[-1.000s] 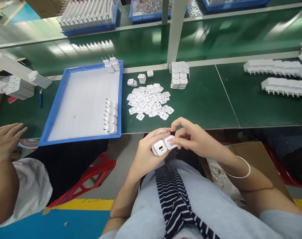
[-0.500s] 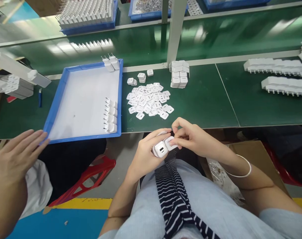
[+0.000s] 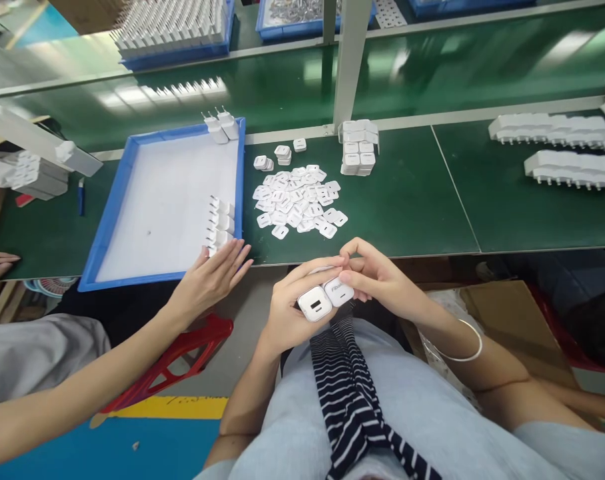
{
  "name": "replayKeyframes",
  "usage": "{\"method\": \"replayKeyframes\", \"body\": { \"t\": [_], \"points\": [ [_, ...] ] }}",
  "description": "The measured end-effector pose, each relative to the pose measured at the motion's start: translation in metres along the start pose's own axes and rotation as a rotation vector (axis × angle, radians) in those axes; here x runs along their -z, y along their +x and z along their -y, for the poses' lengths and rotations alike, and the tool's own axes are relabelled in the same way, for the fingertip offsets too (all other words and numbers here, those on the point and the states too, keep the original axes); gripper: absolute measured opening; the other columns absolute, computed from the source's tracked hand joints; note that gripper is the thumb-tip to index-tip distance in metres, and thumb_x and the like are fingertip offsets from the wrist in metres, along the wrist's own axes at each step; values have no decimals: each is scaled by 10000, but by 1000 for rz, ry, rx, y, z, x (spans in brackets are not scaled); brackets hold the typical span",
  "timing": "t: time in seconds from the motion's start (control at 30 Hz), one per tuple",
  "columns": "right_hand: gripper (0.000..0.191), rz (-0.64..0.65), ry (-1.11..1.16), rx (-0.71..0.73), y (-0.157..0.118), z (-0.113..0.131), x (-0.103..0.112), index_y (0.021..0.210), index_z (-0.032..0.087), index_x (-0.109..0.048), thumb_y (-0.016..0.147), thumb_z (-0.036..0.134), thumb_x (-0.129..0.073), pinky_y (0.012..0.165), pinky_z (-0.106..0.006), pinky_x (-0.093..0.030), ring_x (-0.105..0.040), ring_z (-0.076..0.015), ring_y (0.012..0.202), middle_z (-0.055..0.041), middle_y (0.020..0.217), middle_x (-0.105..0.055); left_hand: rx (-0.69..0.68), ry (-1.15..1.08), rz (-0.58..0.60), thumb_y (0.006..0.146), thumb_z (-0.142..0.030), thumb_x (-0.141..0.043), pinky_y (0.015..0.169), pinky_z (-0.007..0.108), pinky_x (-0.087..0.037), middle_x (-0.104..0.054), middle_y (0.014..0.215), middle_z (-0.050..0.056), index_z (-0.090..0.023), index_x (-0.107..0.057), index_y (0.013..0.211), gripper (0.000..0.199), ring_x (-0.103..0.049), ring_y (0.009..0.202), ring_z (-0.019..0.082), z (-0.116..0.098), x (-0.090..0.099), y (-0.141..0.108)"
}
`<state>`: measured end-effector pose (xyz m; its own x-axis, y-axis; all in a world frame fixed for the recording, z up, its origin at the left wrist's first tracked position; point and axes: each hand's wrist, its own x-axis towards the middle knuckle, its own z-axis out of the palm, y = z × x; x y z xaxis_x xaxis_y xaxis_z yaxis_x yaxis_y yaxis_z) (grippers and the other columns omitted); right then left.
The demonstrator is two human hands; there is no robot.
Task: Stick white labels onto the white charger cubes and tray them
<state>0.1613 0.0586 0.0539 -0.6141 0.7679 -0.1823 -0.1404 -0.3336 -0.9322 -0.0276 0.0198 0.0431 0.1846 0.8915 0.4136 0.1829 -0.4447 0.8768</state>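
Note:
Close to my body, my left hand is wrapped round white plug chargers, their end faces turned up toward me. One charger shows a dark port slot and a smaller slot. Beside it, a second charger has printed lettering and one small slot on its face. My right hand is closed at the right side of this second charger, thumb on the face edge and fingers curled behind. Beyond my hands, a loose pile of white face plates lies on the green table.
Left of the pile is a blue-rimmed tray with several plug chargers. A co-worker's hand reaches over its near right corner. Stacked white blocks stand by the post. Two charger rows lie at right.
The co-worker's hand has moved right to the chargers in the tray. My hands have tilted the held chargers slightly, and my right thumb has shifted to the face's right edge.

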Motion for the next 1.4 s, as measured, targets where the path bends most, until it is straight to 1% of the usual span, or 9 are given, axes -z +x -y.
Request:
{"method": "replayKeyframes", "body": {
  "t": [0.13,0.27,0.43,0.6,0.7,0.9,0.97,1.17,1.4],
  "points": [
    [346,-44,5,44,0,-8,-5,976,230,-423,940,457,-681,548,-200,-345,-433,-86,587,71,688,-499,46,-19,38,774,-141,-807,985,463,-608,-721,1282,34,-355,-712,1241,522,-715,1121,262,0,-1,2],
    [373,-64,-32,72,3,-17,4,970,232,-436,924,516,-672,504,-207,-297,-380,-88,533,78,642,-488,110,-107,23,748,-159,-837,987,452,-596,-725,1273,76,-292,-742,1189,470,-714,1130,270,4,-3,1],
    [315,-151,-307,164,19,-7,19,965,203,-626,874,482,-741,541,-246,-291,-361,-101,576,69,636,-391,170,-60,98,698,-181,-875,952,402,-603,-756,1200,113,-230,-767,1121,440,-733,1097,271,11,-1,-3],
    [197,-39,-462,148,37,6,22,829,183,-761,855,378,-758,602,-279,-385,-520,-136,665,-12,741,-601,220,-41,175,695,-210,-882,967,396,-598,-746,1214,117,-225,-771,1117,437,-723,1123,272,15,4,-6],
    [180,-115,-450,177,39,6,23,846,176,-721,898,348,-708,692,-299,-454,-622,-180,780,-51,858,-701,256,-56,140,711,-194,-870,1013,410,-579,-739,1242,123,-216,-760,1139,442,-700,1184,276,18,5,-8],
    [163,-295,-752,272,18,10,24,899,207,-599,1010,324,-571,628,-278,-405,-535,-139,673,-4,768,-609,238,-24,12,752,-164,-831,1080,449,-542,-703,1324,125,-223,-741,1178,440,-672,1242,275,25,0,-7],
    [153,-270,-791,300,10,15,20,914,215,-588,1027,311,-550,619,-268,-405,-523,-130,658,1,765,-601,226,-27,-6,759,-167,-826,1073,447,-548,-696,1337,121,-229,-741,1180,434,-679,1230,273,27,0,-3],
    [104,43,-514,214,5,16,6,1100,224,-625,1004,250,-596,630,-231,-486,-623,-126,665,13,765,-675,190,-76,6,761,-220,-841,1031,418,-568,-697,1335,110,-237,-746,1164,415,-689,1204,271,30,-1,9],
    [130,27,-530,267,12,9,6,1088,225,-677,992,191,-595,618,-208,-487,-618,-101,659,13,821,-666,176,-34,34,769,-159,-817,993,361,-579,-717,1299,85,-219,-759,1086,328,-698,1169,242,26,-5,13]
  ]
}}
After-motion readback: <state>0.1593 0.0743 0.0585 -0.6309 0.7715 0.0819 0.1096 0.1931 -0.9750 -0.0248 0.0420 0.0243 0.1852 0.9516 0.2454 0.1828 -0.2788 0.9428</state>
